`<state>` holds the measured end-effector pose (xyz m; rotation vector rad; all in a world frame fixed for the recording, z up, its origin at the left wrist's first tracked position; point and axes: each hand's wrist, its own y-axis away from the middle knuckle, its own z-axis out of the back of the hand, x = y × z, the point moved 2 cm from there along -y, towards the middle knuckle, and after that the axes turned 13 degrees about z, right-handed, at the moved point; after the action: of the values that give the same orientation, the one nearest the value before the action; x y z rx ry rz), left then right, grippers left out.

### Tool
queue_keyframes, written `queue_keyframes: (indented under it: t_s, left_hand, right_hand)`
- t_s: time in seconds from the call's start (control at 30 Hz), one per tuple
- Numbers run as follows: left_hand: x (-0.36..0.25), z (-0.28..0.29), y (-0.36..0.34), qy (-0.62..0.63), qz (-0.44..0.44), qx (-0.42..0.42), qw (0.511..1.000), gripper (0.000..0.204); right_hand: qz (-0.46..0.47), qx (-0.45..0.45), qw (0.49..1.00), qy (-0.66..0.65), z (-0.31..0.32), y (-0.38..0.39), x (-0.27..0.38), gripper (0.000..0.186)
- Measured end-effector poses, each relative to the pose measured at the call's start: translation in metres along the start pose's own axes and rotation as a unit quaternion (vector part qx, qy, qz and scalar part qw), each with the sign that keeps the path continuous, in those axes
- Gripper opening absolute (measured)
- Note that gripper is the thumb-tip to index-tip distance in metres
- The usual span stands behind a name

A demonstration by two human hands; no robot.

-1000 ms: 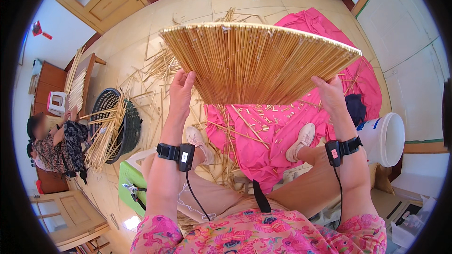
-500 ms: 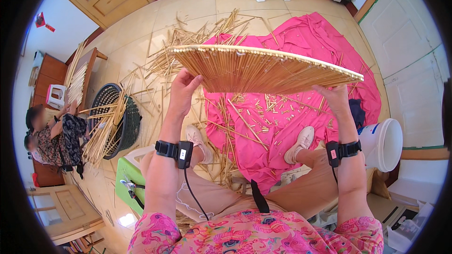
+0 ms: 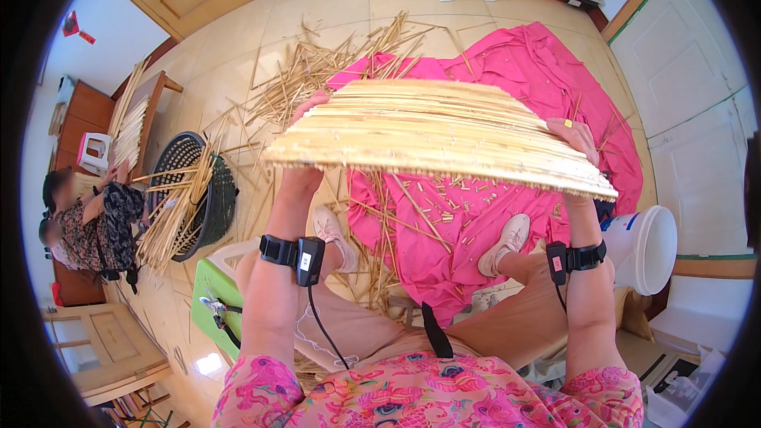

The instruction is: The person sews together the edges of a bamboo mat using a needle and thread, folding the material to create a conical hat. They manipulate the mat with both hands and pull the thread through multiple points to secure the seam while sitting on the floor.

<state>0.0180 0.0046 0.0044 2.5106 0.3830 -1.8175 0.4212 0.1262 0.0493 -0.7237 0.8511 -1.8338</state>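
Observation:
A panel of pale straw-coloured stalks [image 3: 432, 128], laid side by side in a flat sheet, is held up before me over the floor. Its near edge is long and slightly curved, its far edge shorter. At the left end my left hand [image 3: 307, 103] grips it; some fingers show beyond the far side and the rest is hidden beneath. On the opposite end my right hand [image 3: 576, 138] is closed on the panel, with a ring on one finger. Below spreads a bright pink cloth [image 3: 428, 269] strewn with short cut stalk pieces.
Loose stalks [image 3: 317, 79] lie heaped beyond the cloth. On the left stands a dark mesh basket [image 3: 222, 214] holding long stalks, with a seated person [image 3: 87, 222] beside it. A white bucket [image 3: 654, 250] is at my right, a green stool [image 3: 214, 301] at my left.
The panel has tilted over: its stalk-filled underside with cut ends faced me before, and now its pale broad face shows. Both hands have turned with it.

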Motion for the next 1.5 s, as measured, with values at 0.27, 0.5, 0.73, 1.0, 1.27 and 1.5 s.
queue_keyframes:
  t_s: [0.27,0.5,0.73,1.0,1.27,1.5]
  left_hand:
    - [-0.014,0.001,-0.005,0.032,-0.03,0.028,0.999,0.028]
    - [0.005,-0.002,-0.011,0.048,0.005,0.002,0.999,0.029]
    - [0.001,-0.004,-0.006,0.03,0.024,-0.017,0.999,0.038]
    - [-0.006,-0.004,0.0,0.009,0.149,-0.066,0.987,0.04]
    - [-0.037,-0.004,0.008,-0.117,0.099,-0.038,0.987,0.028]
    - [-0.05,-0.021,0.017,-0.241,0.121,-0.088,0.959,0.017]
  right_hand:
    - [-0.017,-0.003,1.0,0.005,-0.001,0.0,0.002,0.036]
    - [-0.059,0.026,0.998,0.011,0.002,0.01,0.0,0.041]
    - [-0.053,-0.001,0.998,-0.015,-0.004,0.011,0.0,0.039]
    - [-0.019,0.012,1.0,-0.016,-0.011,0.021,-0.02,0.025]
    - [-0.298,0.109,0.929,-0.192,-0.016,0.042,-0.031,0.022]
    - [-0.375,0.194,0.87,-0.256,-0.015,0.039,-0.029,0.028]
